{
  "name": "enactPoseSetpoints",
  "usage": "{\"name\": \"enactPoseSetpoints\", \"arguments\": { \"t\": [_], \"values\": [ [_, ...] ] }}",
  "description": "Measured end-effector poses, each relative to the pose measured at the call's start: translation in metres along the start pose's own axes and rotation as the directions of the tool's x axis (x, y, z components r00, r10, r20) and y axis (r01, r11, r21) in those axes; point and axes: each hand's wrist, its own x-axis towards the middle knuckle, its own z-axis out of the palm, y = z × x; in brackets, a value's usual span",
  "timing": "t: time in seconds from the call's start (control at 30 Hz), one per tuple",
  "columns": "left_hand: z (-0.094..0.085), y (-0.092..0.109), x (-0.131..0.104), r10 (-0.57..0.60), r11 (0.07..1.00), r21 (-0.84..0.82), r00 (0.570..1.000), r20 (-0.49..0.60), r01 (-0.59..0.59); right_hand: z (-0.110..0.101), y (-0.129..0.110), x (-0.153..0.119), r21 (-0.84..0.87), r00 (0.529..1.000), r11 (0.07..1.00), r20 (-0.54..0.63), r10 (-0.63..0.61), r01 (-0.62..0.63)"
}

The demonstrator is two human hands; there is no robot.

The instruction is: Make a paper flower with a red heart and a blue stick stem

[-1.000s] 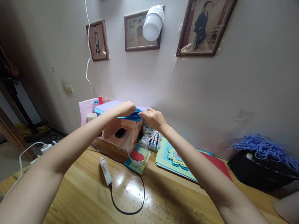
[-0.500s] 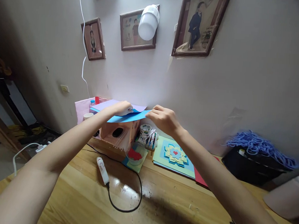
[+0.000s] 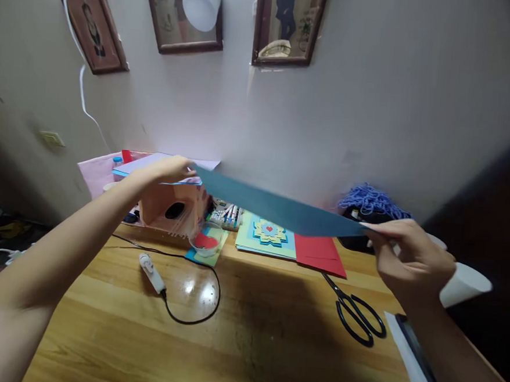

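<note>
While the left hand [image 3: 173, 166] is kinda half-curled at 9 o'clock (can't tell if it's gripping), the blue sheet [image 3: 275, 207] spans dead center, scissors [image 3: 341, 292] lie around 4, and toward half past 3 the right hand [image 3: 414, 260] pinches the sheet's end tight.

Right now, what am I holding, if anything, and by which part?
A blue sheet of paper: the right hand pinches its right end. The left hand is at its left end; whether it grips there can't be told.

PASS: mid-tabletop [image 3: 266, 337] | BLOCK: blue sheet [image 3: 275, 207] above, black cable [image 3: 190, 322] left, scissors [image 3: 350, 300] right
</note>
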Motion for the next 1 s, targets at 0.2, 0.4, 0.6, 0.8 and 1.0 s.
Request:
{"name": "enactPoseSetpoints", "arguments": {
  "t": [0.2, 0.4, 0.6, 0.8, 1.0],
  "values": [
    [-0.017, 0.075, -0.067, -0.077, 0.902, -0.408, 0.879, -0.47, -0.14, -0.046, 0.008, -0.06, 0.017, 0.95, 0.965, -0.171, 0.262, -0.263],
    [0.018, 0.18, -0.171, 0.072, 0.919, -0.219, 0.686, -0.724, -0.328, -0.065, 0.003, -0.116, -0.115, 0.999, 0.992, -0.016, 0.045, -0.047],
    [0.113, 0.219, -0.183, 0.44, 0.869, 0.037, 0.739, -0.51, -0.493, -0.057, 0.011, -0.164, 0.008, 0.94, 0.99, 0.312, -0.136, 0.141],
    [0.171, 0.23, -0.174, 0.496, 0.824, -0.147, 0.822, -0.281, -0.547, -0.05, 0.02, -0.192, 0.207, 0.876, 0.978, 0.475, -0.084, -0.019],
    [0.206, 0.235, -0.181, 0.457, 0.824, -0.259, 0.861, -0.223, -0.505, -0.05, 0.027, -0.19, 0.205, 0.755, 0.976, 0.65, -0.083, -0.068]
  ]
}}
